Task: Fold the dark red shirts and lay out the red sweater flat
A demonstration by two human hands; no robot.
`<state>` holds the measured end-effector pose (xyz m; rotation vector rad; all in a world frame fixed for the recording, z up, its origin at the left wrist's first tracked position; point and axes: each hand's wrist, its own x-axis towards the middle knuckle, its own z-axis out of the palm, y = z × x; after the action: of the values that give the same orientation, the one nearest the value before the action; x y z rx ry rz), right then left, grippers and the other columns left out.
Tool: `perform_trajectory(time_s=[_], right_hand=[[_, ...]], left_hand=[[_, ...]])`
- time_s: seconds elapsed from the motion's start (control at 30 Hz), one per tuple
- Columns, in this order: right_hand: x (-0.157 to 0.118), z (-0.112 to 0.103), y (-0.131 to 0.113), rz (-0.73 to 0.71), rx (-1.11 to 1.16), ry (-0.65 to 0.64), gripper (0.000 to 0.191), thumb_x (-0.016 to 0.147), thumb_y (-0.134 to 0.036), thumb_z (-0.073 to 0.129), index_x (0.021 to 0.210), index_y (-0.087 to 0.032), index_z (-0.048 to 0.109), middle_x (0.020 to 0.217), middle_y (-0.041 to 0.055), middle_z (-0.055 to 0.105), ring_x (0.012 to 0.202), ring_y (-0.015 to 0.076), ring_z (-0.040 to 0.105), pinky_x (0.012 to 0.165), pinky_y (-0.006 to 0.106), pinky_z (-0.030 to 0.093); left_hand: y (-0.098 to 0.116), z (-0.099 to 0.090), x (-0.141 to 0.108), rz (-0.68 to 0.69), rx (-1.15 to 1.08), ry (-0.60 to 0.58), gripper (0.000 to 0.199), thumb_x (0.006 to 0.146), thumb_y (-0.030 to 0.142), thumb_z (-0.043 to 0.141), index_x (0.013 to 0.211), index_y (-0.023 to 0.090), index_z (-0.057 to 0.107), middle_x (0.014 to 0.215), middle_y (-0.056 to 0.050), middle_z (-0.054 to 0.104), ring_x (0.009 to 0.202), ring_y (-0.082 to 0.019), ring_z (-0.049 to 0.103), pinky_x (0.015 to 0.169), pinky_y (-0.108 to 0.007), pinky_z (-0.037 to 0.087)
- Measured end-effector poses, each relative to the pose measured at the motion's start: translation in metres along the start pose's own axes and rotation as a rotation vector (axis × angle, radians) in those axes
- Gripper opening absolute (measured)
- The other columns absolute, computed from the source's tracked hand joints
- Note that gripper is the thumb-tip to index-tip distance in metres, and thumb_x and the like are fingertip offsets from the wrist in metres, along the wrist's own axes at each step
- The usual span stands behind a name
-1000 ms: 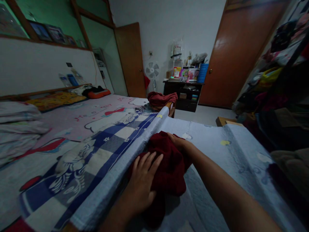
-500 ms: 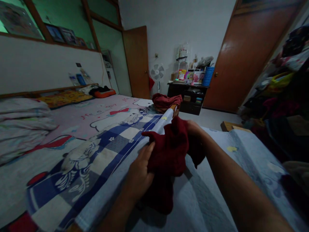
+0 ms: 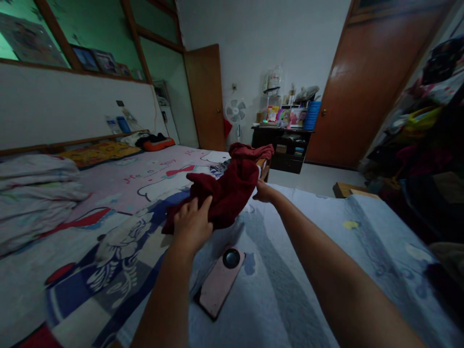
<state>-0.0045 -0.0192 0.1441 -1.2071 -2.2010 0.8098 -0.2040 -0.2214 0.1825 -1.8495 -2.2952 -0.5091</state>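
A crumpled dark red garment [image 3: 228, 188] lies bunched across the edge between the checked blue-and-white sheet and the pale blue bedding; its exact kind is hidden by the folds. My left hand [image 3: 194, 223] grips its near left part, fingers bent over the cloth. At the garment's right edge, my right hand [image 3: 266, 191] is closed with its fingertips on the fabric. A pink phone [image 3: 221, 285] with a round dark camera ring rests face down on the pale blue bedding [image 3: 290, 270], below and between my forearms.
Beyond the garment sits a lighter red cloth bundle [image 3: 250, 151] at the bed's wooden corner. Folded bedding [image 3: 36, 198] is piled at left on the pink patterned sheet [image 3: 119, 186]. A fan [image 3: 236, 111], a dark cabinet [image 3: 282, 150] and heaped clothes [image 3: 427, 159] stand farther off.
The dark red garment has moved left and away from me, onto the checked sheet, and both hands moved with it. The pink phone, hidden before, now shows on the bedding.
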Motion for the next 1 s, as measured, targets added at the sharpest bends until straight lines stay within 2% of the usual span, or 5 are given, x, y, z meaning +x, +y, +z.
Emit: perform_trajectory(time_s=[0.2,0.43,0.6,0.73,1.0], right_hand=[[-0.054,0.028,0.015,0.184,0.337,-0.028,0.036,0.090,-0.026,0.040,0.124,-0.019,0.051,0.113,0.0129,0.062,0.087,0.0192,0.066,0.074,0.038,0.057],[-0.114,0.048,0.019,0.330,0.722,-0.005,0.036,0.074,-0.032,0.056,0.109,-0.023,0.055,0.122,0.0103,0.057,0.095,0.0203,0.062,0.073,0.034,0.054],[-0.169,0.056,0.041,0.362,0.678,-0.011,0.039,0.069,-0.030,0.056,0.107,-0.021,0.056,0.119,0.0103,0.059,0.093,0.0221,0.063,0.074,0.036,0.052],[-0.202,0.048,0.055,0.400,0.641,0.005,0.042,0.068,-0.033,0.056,0.108,-0.021,0.055,0.117,0.0101,0.061,0.091,0.0217,0.064,0.074,0.037,0.051],[-0.231,0.029,0.051,0.379,0.651,0.052,0.042,0.070,-0.038,0.056,0.108,-0.020,0.056,0.112,0.0099,0.063,0.089,0.0215,0.066,0.076,0.037,0.050]], left_hand=[[0.020,-0.022,0.007,-0.001,0.041,0.142,0.063,0.083,0.044,0.056,0.141,0.023,0.043,0.151,-0.018,0.031,0.140,-0.041,0.023,0.108,-0.062,0.022],[0.074,-0.009,0.114,-0.087,-0.114,0.022,0.104,0.064,0.071,0.066,0.147,0.023,0.028,0.158,-0.021,0.011,0.141,-0.051,0.008,0.107,-0.067,0.017],[0.034,0.043,0.142,-0.240,-0.055,-0.255,0.122,0.048,0.050,0.085,0.150,0.029,0.020,0.159,-0.022,-0.008,0.137,-0.054,0.023,0.098,-0.064,0.035],[-0.017,0.058,0.139,-0.172,-0.197,-0.319,0.086,0.057,0.036,0.081,0.134,0.020,0.048,0.136,-0.021,0.053,0.113,-0.037,0.060,0.091,-0.042,0.048],[-0.019,0.007,0.169,-0.122,-0.330,0.334,0.073,0.077,0.021,0.058,0.145,0.013,0.032,0.134,-0.010,0.056,0.117,-0.026,0.055,0.101,-0.035,0.042]])
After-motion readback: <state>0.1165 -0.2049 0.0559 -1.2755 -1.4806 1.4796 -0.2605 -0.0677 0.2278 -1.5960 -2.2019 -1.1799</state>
